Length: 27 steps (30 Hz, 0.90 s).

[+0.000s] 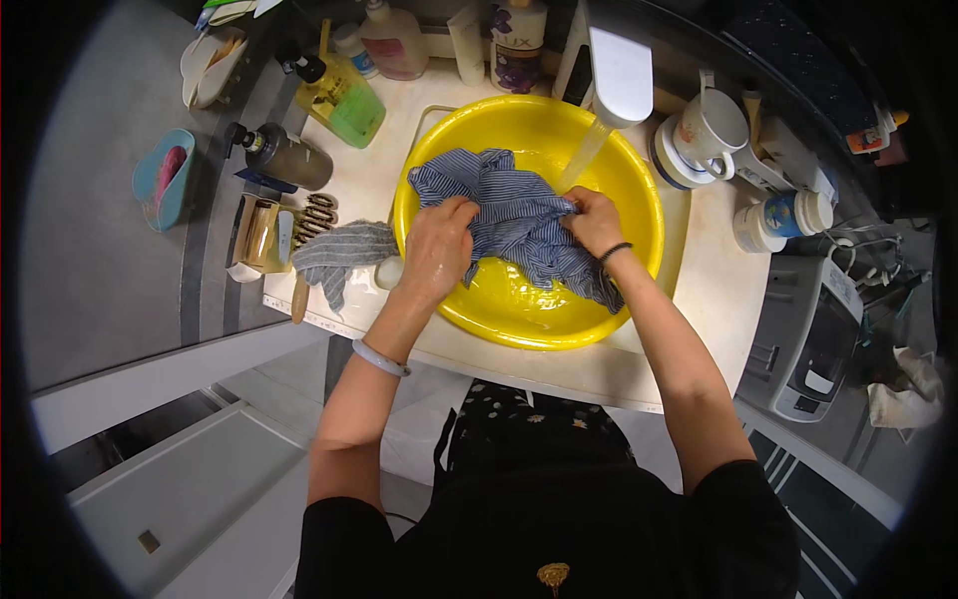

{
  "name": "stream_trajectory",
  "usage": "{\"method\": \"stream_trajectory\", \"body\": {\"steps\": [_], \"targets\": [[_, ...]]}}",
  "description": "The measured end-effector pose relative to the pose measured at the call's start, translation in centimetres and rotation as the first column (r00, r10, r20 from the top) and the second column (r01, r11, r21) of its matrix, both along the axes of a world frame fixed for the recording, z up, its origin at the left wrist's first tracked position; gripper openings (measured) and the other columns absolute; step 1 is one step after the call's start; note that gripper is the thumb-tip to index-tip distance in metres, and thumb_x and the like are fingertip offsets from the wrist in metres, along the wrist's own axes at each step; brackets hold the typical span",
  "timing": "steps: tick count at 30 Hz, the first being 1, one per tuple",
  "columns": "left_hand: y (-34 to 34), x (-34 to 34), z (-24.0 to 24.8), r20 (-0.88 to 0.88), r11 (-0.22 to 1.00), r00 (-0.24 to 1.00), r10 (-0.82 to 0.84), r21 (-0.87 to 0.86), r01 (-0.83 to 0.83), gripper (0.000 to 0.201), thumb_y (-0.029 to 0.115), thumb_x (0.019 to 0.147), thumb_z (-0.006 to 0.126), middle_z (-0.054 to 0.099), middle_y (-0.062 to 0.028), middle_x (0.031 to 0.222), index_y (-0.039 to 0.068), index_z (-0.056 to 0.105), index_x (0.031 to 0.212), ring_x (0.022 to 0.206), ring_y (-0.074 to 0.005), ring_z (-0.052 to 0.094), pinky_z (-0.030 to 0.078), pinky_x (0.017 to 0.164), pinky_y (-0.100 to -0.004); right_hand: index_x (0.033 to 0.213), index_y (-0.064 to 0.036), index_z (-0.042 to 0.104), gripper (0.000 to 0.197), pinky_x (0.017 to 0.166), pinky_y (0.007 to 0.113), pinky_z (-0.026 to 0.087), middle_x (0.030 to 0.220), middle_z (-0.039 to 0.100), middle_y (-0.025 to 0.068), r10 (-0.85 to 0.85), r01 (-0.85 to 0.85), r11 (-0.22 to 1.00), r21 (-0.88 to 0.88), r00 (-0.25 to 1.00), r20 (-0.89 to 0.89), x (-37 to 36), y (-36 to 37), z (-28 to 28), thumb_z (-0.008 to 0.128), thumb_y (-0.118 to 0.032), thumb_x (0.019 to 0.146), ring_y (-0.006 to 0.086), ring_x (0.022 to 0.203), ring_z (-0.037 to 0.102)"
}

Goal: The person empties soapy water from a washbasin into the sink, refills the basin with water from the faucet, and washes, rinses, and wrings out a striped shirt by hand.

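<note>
A blue-and-white striped cloth garment (519,215) lies bunched and wet in the yellow basin (529,324). My left hand (440,240) has its fingers curled onto the garment's left part, gripping it. At the right, my right hand (596,222) pinches a fold of the same garment. A white faucet (621,75) reaches over the basin's far side, and a stream of water (584,155) runs down from it close to my right hand. Some water shows on the basin's bottom below the cloth.
Left of the basin lie a grey striped cloth (344,255) and a brown brush-like thing (315,215). A green pump bottle (349,110), a dark pump bottle (284,155) and a pinkish bottle (394,42) stand beyond. A white mug (711,125) and white-and-blue jars (793,215) are at right.
</note>
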<state>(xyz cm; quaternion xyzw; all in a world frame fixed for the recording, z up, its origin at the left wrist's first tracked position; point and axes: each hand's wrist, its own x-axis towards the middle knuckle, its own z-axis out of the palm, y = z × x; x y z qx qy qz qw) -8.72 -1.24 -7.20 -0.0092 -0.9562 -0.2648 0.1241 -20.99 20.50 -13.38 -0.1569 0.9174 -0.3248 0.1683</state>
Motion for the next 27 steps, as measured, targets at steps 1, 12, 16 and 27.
{"method": "stream_trajectory", "body": {"steps": [1,12,16,27], "targets": [[-0.2,0.0,-0.3,0.032,1.0,0.999,-0.006,-0.021,0.006,0.033,-0.002,0.071,0.06,0.061,-0.0144,0.107,0.003,0.059,0.103,0.094,-0.0361,0.058,0.047,0.081,-0.0419,0.097,-0.0044,0.064,0.033,0.074,0.033,0.049,0.085,0.066,0.0114,-0.031,0.054,0.975,-0.216,0.994,0.107,0.3,0.8,1.5,0.061,0.004,0.065,0.0252,0.078,0.063],[1.0,-5.2,0.4,0.215,0.989,0.969,-0.12,-0.054,0.134,0.036,0.017,0.068,0.073,0.058,-0.0147,0.108,0.007,0.064,0.101,0.089,-0.0315,0.06,0.048,0.077,-0.0392,0.081,-0.0012,0.06,0.021,0.075,0.024,0.043,0.087,0.06,0.0046,-0.085,0.322,0.669,-0.67,0.929,0.361,-0.1,8.4,10.9,0.061,0.005,0.061,0.0133,0.078,0.054],[-0.8,-6.7,2.6,0.115,0.786,0.967,-0.228,0.608,0.113,0.023,0.012,0.068,0.072,0.064,-0.0102,0.097,0.002,0.065,0.088,0.085,-0.0195,0.061,0.048,0.076,-0.0301,0.079,-0.0036,0.057,0.016,0.07,0.022,0.042,0.075,0.06,0.0013,-0.127,0.465,0.604,-0.647,0.858,0.497,0.0,9.3,11.4,0.064,0.001,0.066,0.0102,0.068,0.053],[-1.5,-4.5,15.0,-0.394,0.949,0.911,-0.12,0.223,0.221,0.029,-0.003,0.068,0.067,0.063,-0.0079,0.101,0.003,0.058,0.094,0.082,-0.0155,0.057,0.045,0.075,-0.0262,0.106,-0.0106,0.062,0.044,0.059,0.029,0.044,0.076,0.051,0.0081,-0.119,-0.063,0.966,-0.252,0.757,-0.643,2.7,5.2,19.0,0.076,-0.008,0.064,0.0212,0.066,0.054]]}}
